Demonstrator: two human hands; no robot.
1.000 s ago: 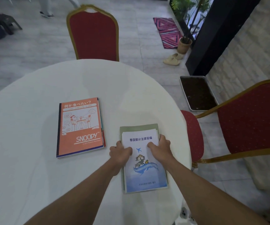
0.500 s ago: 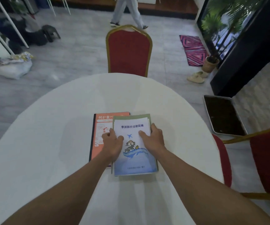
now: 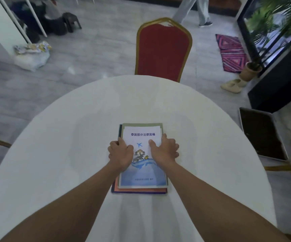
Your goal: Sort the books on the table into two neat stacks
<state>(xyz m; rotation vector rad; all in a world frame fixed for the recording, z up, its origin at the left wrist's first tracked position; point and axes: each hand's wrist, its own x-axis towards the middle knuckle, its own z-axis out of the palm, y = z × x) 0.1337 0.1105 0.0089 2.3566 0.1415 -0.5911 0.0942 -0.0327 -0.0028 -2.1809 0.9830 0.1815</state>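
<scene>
White round counter carries one stack. Left hand and right hand grip the white-and-blue booklet by its side edges, thumbs on the cover, forearms extended. Beneath: green book, orange book. Beyond: red chair.

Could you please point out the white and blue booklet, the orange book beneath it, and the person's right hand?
white and blue booklet (image 3: 142, 178): head view, lower blue part of its cover.
orange book (image 3: 141, 190): head view, near edge showing under the stack.
right hand (image 3: 164, 151): head view, back of the hand.
</scene>
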